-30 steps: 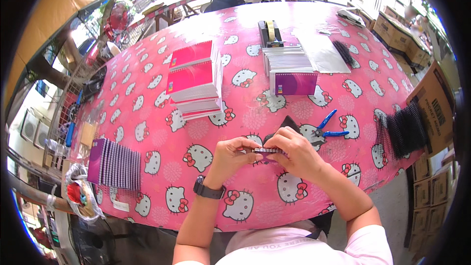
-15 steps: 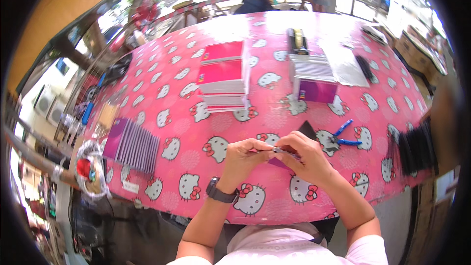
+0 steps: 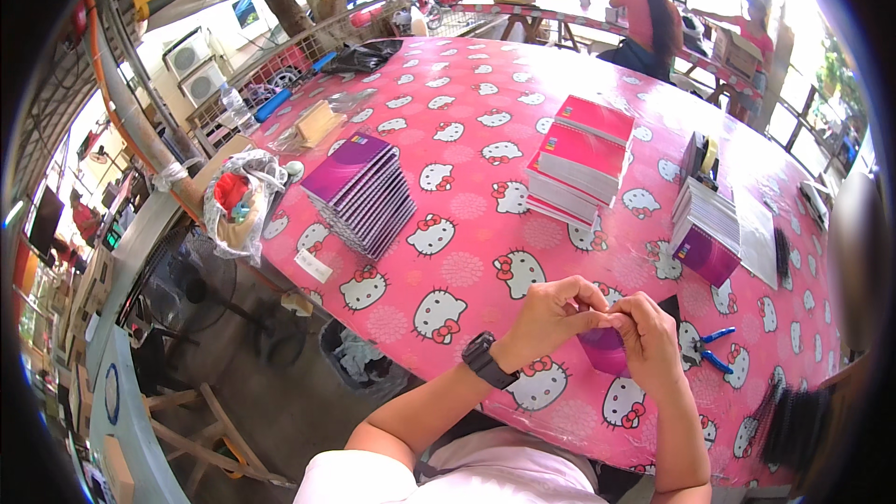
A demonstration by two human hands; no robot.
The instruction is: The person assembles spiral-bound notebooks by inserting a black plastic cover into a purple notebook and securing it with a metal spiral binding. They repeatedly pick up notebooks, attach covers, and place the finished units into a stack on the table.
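My left hand (image 3: pixel 553 319), with a black watch at the wrist, is closed in a pinch. Its fingertips meet those of my right hand (image 3: pixel 648 340), also closed, at the upper edge of a purple-covered notebook (image 3: pixel 605 355). Most of the notebook is hidden behind my fingers, and the small part pinched at its edge is too small to make out. A dark flat piece (image 3: pixel 669 308) shows behind my right hand. Just right of that hand lie blue-handled pliers (image 3: pixel 714 350) on the pink cat-patterned tablecloth (image 3: pixel 467 271).
Purple spiral notebooks (image 3: pixel 362 191) are stacked at left, red-covered books (image 3: pixel 581 159) at the middle back. Farther right stand another purple-covered stack (image 3: pixel 709 233) and a tape dispenser (image 3: pixel 700 161). Black binding coils (image 3: pixel 793 425) lie at the right edge. A plastic-lined basket (image 3: pixel 245 205) hangs by the left corner.
The view has swung to the left, so the table and its stacks appear farther right. Both hands remain pinched together at the notebook, with the fingers slightly shifted.
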